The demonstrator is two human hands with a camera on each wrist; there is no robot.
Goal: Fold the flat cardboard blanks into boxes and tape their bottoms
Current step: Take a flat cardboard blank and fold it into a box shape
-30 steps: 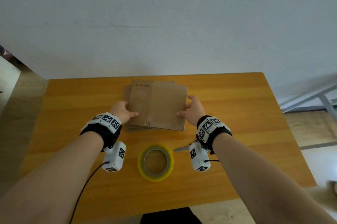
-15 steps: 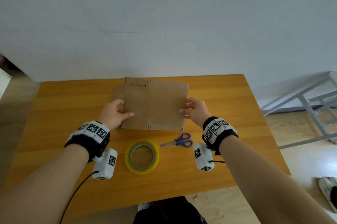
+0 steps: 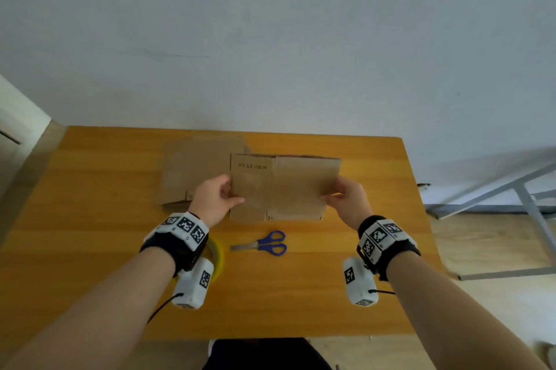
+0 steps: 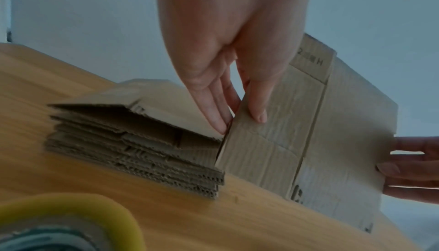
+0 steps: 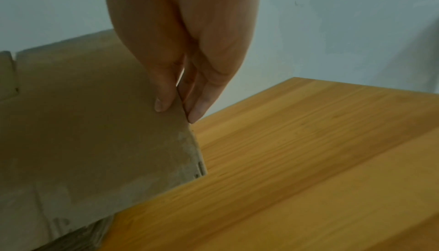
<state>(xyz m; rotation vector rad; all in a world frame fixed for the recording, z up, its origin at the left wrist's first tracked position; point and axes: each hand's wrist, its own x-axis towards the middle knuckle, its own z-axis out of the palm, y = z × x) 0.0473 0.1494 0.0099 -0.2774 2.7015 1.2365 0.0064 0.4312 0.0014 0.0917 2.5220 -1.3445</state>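
One flat cardboard blank (image 3: 285, 186) with printed lettering is lifted off the wooden table (image 3: 90, 219), tilted up toward me. My left hand (image 3: 216, 198) pinches its left edge, thumb on the front and fingers behind; the left wrist view shows that blank (image 4: 308, 133) under the thumb (image 4: 257, 108). My right hand (image 3: 346, 198) pinches the right edge; in the right wrist view its fingertips (image 5: 164, 105) clamp the blank (image 5: 83, 114). A stack of several flat blanks (image 3: 195, 171) lies on the table to the left, also visible as the stack (image 4: 133, 142) in the left wrist view.
Blue-handled scissors (image 3: 264, 244) lie on the table in front of the blank. A yellow tape roll (image 3: 218, 255) sits partly hidden under my left wrist, and shows as the tape roll (image 4: 71, 217) up close. A grey wall stands behind the table; a metal frame (image 3: 496, 195) stands on the floor at right.
Both hands have lifted the top blank off the stack and carried it to the right, tilting it upward. The stack stays behind at the left.
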